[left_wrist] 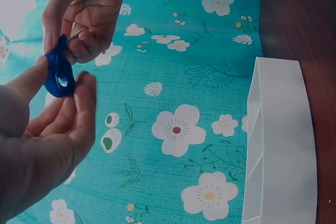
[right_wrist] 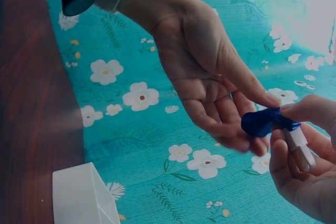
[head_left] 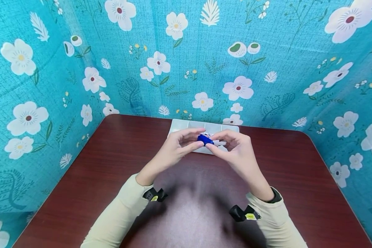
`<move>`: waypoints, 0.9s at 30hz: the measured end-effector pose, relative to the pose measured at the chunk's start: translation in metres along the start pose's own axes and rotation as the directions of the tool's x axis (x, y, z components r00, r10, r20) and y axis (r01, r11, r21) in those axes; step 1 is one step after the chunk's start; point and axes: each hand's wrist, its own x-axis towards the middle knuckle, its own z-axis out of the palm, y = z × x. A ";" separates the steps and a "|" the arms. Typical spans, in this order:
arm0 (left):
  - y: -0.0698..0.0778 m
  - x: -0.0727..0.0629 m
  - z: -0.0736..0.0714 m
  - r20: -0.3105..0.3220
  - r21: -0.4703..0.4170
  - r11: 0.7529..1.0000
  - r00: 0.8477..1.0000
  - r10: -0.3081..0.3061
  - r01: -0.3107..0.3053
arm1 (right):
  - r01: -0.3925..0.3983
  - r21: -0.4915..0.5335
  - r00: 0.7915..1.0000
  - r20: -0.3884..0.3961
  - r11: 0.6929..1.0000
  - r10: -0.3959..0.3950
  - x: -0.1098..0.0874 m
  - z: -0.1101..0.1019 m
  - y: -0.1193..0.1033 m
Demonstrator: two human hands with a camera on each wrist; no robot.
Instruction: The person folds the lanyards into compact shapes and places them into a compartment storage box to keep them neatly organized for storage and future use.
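Above the far part of the table, both hands hold a small glossy blue looped piece [head_left: 205,139] with a white, round-ended plug-like part [right_wrist: 300,148]. My left hand [head_left: 177,144] pinches the blue loop between thumb and fingers from the left. From the right, my right hand [head_left: 237,148] pinches its other side, and the white part lies against these fingers. The left wrist view shows an opening in the blue loop [left_wrist: 62,74]. Fingers cover part of the piece, so its exact kind cannot be told.
A white compartmented tray [head_left: 181,123] sits behind the hands at the table's far edge, partly hidden by them. The dark red-brown wooden table [head_left: 127,137] meets a teal floral curtain [head_left: 186,69] at the back and sides.
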 end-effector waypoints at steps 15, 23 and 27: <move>0.000 -0.001 0.002 -0.087 -0.055 0.998 0.996 0.035 -0.040 | -0.036 -0.010 0.999 0.008 0.999 0.036 0.003 -0.007 -0.003; -0.002 -0.001 0.007 -0.168 -0.065 0.995 0.984 0.061 -0.073 | -0.078 -0.039 0.995 -0.072 0.996 0.075 0.003 -0.005 0.000; -0.002 -0.001 0.010 -0.221 -0.033 0.996 0.972 0.075 -0.084 | -0.096 0.039 0.983 -0.153 0.995 0.101 0.003 0.000 0.004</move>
